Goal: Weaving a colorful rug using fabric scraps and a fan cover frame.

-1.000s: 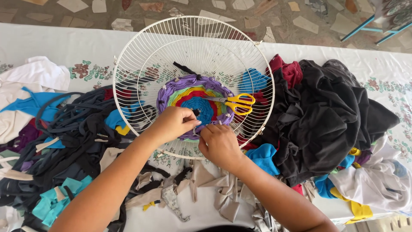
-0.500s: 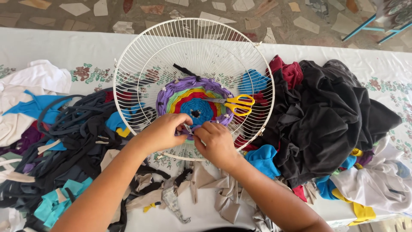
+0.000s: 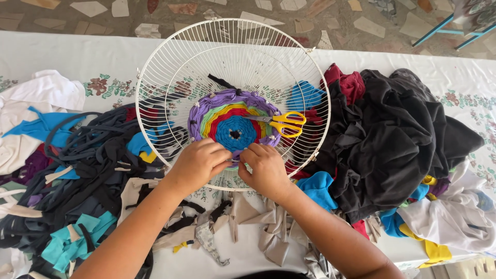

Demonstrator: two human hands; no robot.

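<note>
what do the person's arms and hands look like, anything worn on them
Both forearms come in bare from the bottom edge, with no sleeves reaching the part in view. The left hand and the right hand wear no gloves, and no watch or bracelet shows on either wrist. No rings can be made out on the fingers that show.

My table [image 3: 93, 57], under a white flowered cloth, carried a white wire fan guard [image 3: 170, 57], a heap of black garments [image 3: 403, 139] right of it, and tangled fabric strips [image 3: 77, 186] to its left.
</note>
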